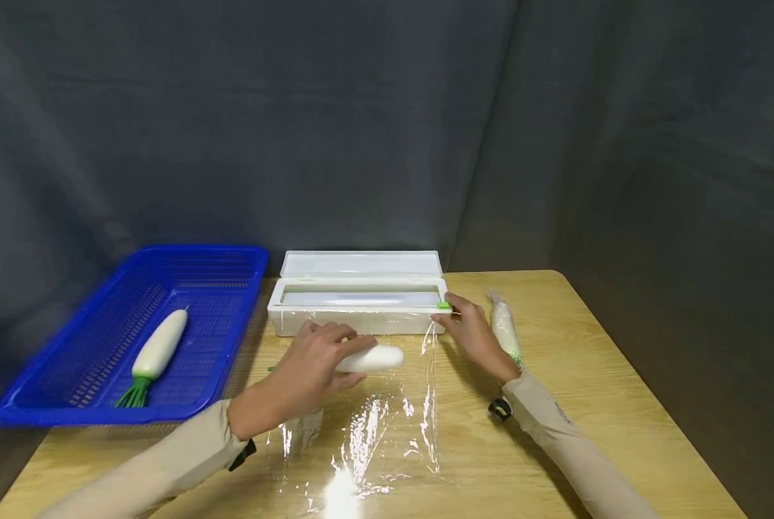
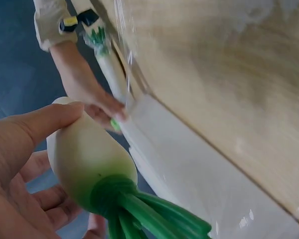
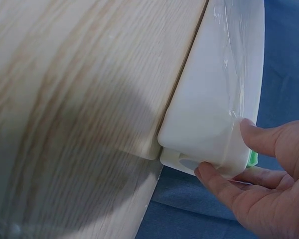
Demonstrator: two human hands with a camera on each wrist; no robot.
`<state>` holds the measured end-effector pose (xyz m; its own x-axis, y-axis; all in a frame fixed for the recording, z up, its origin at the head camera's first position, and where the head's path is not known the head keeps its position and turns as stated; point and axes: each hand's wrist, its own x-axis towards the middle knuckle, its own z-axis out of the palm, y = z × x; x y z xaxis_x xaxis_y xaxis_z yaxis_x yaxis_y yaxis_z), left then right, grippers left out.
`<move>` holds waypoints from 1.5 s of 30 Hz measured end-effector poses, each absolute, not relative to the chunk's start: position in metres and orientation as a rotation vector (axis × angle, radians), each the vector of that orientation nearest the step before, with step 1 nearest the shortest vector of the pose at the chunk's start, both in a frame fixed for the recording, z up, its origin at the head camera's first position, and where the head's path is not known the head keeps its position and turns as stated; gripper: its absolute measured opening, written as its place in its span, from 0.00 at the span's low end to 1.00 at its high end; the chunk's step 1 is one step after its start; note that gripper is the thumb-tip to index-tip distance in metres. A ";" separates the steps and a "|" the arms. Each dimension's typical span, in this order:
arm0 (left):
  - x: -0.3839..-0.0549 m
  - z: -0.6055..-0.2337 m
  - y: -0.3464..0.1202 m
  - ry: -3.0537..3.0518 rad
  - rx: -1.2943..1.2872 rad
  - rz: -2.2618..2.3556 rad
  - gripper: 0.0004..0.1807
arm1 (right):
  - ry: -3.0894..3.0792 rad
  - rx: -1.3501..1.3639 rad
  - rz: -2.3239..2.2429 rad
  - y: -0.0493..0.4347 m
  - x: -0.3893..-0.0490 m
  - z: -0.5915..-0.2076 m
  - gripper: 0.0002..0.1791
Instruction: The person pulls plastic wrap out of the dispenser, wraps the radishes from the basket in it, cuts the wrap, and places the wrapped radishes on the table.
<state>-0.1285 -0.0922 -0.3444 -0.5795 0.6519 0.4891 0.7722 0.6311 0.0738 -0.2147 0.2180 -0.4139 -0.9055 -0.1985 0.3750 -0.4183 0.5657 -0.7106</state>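
My left hand (image 1: 312, 364) holds a white radish (image 1: 380, 358) with a green leafy top, thumb on one side and fingers on the other. It hovers above a sheet of clear cling film (image 1: 367, 432) spread over the table. The film runs from a white cling film dispenser (image 1: 354, 324), whose lid stands raised. My right hand (image 1: 474, 335) grips the dispenser's right end, beside a small green slider (image 1: 443, 305). In the right wrist view its thumb lies on the front edge and a fingertip touches the end face (image 3: 189, 162).
On the left stands a blue plastic basket (image 1: 199, 249) with another radish (image 1: 161, 346) inside. A radish wrapped in film (image 1: 504, 328) lies right of the dispenser. Dark cloth (image 1: 387, 130) hangs behind the wooden table (image 1: 594, 404).
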 end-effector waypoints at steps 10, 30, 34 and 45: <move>-0.123 -0.369 -0.066 -2.543 -1.266 -0.485 0.29 | -2.523 0.519 1.245 0.222 -0.213 -0.416 0.11; -0.109 -0.402 -0.066 -2.680 -1.312 -0.534 0.27 | -2.529 0.511 1.250 0.223 -0.213 -0.417 0.19; -0.106 -0.403 -0.069 -2.691 -1.313 -0.543 0.27 | -2.531 0.511 1.250 0.222 -0.213 -0.417 0.19; -0.103 -0.406 -0.072 -2.731 -1.311 -0.518 0.28 | -2.530 0.516 1.255 0.222 -0.214 -0.416 0.21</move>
<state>-0.1032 -0.0719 -0.4058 -0.6340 0.7458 0.2045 0.7689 0.5795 0.2702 -0.2137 0.2225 -0.4163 -0.9001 -0.1945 0.3898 -0.4281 0.5614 -0.7082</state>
